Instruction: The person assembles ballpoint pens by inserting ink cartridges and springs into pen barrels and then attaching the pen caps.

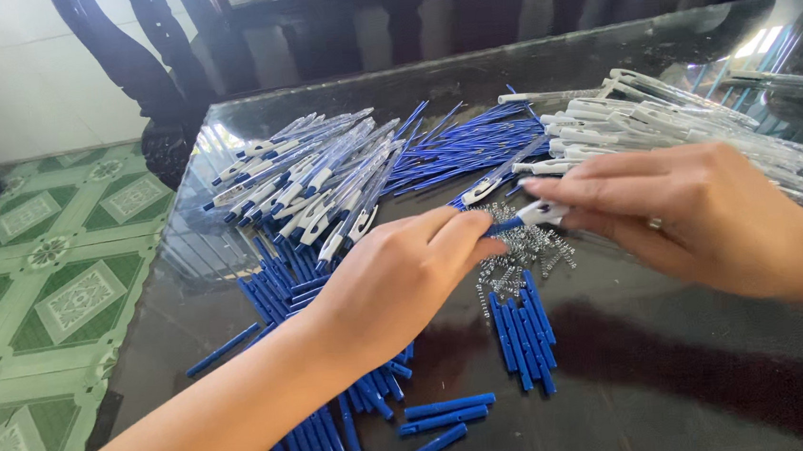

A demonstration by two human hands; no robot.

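Blue plastic everywhere on this dark, glossy glass-topped table (680, 366), which reflects the room like a mirror. Both hands meet right over the middle of it: the left hand (396, 278) has its fingers pinched narrow around the blue end of a half-built pen with a white clip section (527, 216), and the right hand (682, 208) pinches the white end of that same pen from the other side, fingers closed tight on it, a ring showing on one finger. So the pen sits in the air between the two hands, just above a little heap of small metal springs (518, 250) lying on the table. Just below the springs is a neat bunch of short blue plastic barrel pieces (523, 332), and a bigger scatter of the same blue pieces (282, 283) spreads under and beside the left forearm, a few strays lying apart near the front edge. Farther back on the left is a pile of finished blue-and-white pens (307, 180), next to a fan of thin blue ink refills (462, 144). Off to the right, beyond the right hand, lies a heap of white clip parts with clear tubes (641, 116). Left of the table you can see green patterned floor tiles (43, 282), with dark carved wooden furniture (135, 60) behind.
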